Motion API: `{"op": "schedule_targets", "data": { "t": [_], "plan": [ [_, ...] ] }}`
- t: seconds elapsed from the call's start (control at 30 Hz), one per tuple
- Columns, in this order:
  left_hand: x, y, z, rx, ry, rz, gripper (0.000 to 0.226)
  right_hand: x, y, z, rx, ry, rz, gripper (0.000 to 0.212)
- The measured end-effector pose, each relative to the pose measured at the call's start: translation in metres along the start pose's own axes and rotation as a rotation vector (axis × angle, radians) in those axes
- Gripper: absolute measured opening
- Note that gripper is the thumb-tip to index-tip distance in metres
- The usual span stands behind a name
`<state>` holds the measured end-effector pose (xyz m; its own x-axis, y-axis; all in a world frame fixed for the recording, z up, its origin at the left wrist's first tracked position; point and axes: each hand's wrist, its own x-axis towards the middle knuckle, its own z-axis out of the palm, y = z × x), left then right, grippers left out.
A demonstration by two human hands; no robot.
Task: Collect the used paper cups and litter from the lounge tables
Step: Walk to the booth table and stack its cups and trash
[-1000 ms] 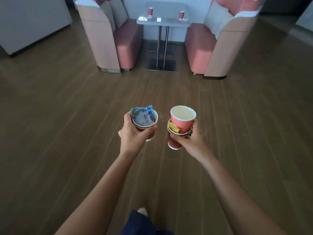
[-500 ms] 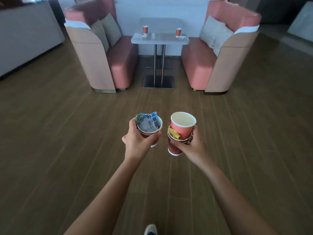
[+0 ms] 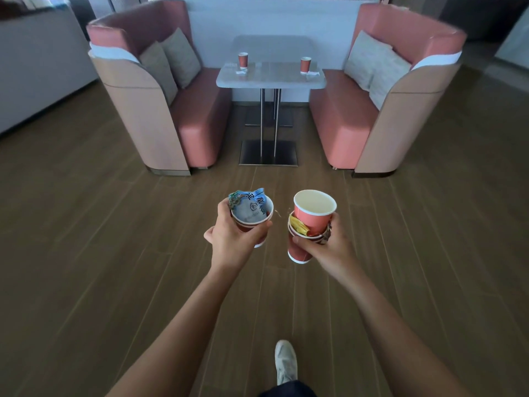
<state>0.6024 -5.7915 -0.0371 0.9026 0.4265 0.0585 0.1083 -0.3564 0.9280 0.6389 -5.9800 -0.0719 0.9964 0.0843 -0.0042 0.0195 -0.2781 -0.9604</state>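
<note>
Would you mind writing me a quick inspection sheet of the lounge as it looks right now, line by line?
Surface: booth table, pale top on metal legs, standing between the two benches.
Job's things: left table cup and right table cup upright on the table; small pale litter beside each, too small to identify.
Clutter: blue wrapper stuffed in the left-hand cup; yellow packet wedged between the stacked cups.
Grippers: left hand grips a wrapper-filled cup; right hand grips the stack.
Cables: nothing seen.
Surroundings: left bench and right bench with cushions, wood floor, one shoe visible below.
</note>
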Motion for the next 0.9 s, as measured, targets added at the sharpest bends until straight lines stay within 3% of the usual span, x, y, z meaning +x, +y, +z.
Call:
{"op": "schedule_targets", "data": {
  "t": [0.53, 0.9],
  "plan": [
    [0.265, 0.015, 0.091, -0.076, 0.085, -0.031, 0.069, 0.289, -0.009, 0.007, -0.048, -0.049, -0.016, 0.091],
    [0.476, 0.004, 0.121, -0.098, 0.039, 0.051, 0.071, 0.474, -0.022, 0.050, -0.033, 0.021, 0.003, 0.085]
  ]
}}
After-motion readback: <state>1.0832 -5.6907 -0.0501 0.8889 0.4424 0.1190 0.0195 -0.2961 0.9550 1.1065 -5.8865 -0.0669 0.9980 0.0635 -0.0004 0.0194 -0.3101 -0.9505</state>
